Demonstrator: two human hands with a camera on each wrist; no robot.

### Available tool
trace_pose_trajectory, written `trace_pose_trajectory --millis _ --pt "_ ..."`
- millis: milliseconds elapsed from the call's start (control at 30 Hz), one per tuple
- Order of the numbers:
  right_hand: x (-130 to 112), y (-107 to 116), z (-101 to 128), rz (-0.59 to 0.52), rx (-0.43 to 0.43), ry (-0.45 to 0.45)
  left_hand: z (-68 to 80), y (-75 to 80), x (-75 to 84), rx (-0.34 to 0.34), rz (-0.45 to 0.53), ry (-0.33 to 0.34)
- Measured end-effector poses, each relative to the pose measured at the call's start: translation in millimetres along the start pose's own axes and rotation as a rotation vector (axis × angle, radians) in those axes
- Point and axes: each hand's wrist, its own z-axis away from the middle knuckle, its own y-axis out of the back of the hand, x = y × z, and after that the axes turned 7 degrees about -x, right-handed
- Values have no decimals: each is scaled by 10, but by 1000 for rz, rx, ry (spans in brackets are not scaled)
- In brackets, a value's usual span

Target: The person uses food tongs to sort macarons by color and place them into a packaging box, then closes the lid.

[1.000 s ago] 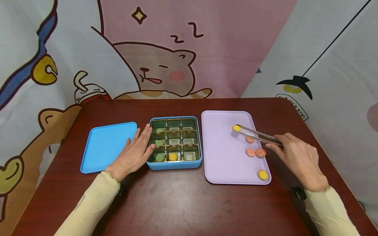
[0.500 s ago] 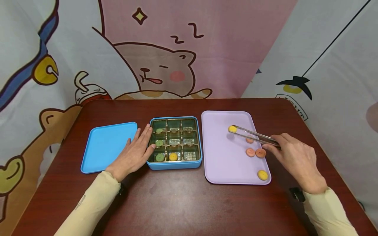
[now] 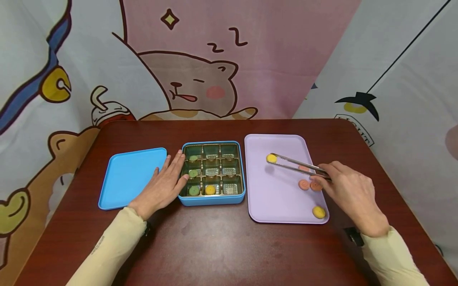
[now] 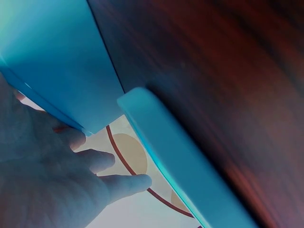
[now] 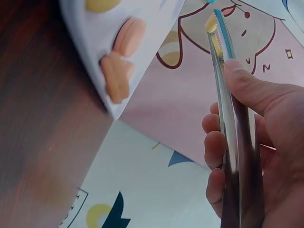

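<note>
In my right hand (image 3: pixel 348 194) I hold metal tongs (image 5: pixel 240 161), fingers and thumb wrapped round both arms. Their tips pinch a yellow macaron (image 3: pixel 271 158) above the lilac tray (image 3: pixel 275 202). My left hand (image 3: pixel 161 184), fingers straight, rests against the left side of a blue box (image 3: pixel 212 201). A gold insert divides that box into compartments. Green macarons (image 3: pixel 193 191) lie in its left column, and one yellow macaron (image 3: pixel 210 190) is in the front middle compartment. On the tray lie pink macarons (image 3: pixel 304 184) and another yellow macaron (image 3: pixel 319 212) near the front right corner.
A blue lid (image 3: pixel 130 178) lies left of the box, partly behind my left hand. All stand on a dark brown wooden table (image 3: pixel 200 246). Behind its far edge hangs a cloth (image 3: pixel 286 59) with cartoon animals.
My right hand has moved left, carrying the tongs and yellow macaron across the tray toward the box. The left hand stays in place.
</note>
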Motion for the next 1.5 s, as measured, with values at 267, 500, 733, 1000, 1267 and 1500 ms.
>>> trace_pose_trajectory --millis 267,500,733,1000,1267,1500 --pt "-138 6 -50 -29 29 51 -1 -1 4 5 1 -2" --pt "-235 21 -116 -23 45 103 2 -6 2 1 5 0" --pt "-333 11 -199 -15 129 199 0 0 9 0 4 2" --pt "-445 -6 -282 -38 157 229 4 1 8 -2 7 -1" --pt "-617 -6 -388 -38 110 252 2 -2 0 -1 9 -3" --pt "-757 -15 -490 -57 110 290 -1 2 10 5 3 -2"
